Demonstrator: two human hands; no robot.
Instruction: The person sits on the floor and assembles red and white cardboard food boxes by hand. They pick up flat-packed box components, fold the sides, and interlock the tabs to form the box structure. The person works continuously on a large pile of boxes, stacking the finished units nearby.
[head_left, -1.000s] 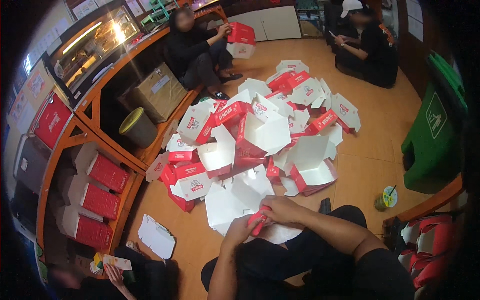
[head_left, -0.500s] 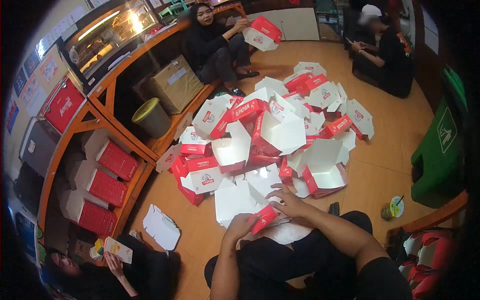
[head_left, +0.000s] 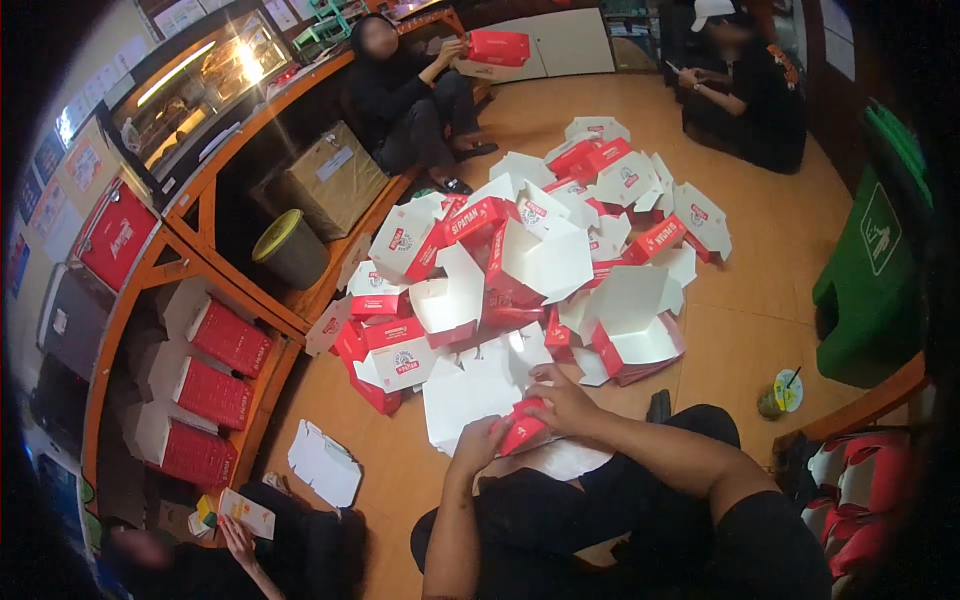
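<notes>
Wooden floor (head_left: 735, 310) runs under everything; at left, nested boxes (head_left: 205, 395) sit on a shelf (head_left: 268, 415), probably to save room. Near the middle, just before a loose heap of boxes (head_left: 540, 262), the left hand (head_left: 478, 444) closes around a red box side (head_left: 522, 434); the right hand (head_left: 563, 402), half curled, pinches its far edge, seemingly steadying it. It looks smooth, narrow and tilted, with small white print.

The carton (head_left: 524, 436) shows a small red panel with some white marking. This panel stands tilted, held between the left hand (head_left: 479, 442) and the right hand (head_left: 563, 403), above the lap. A broad white panel (head_left: 462, 402) spreads just beyond it; whether both belong to one carton, I cannot tell.
</notes>
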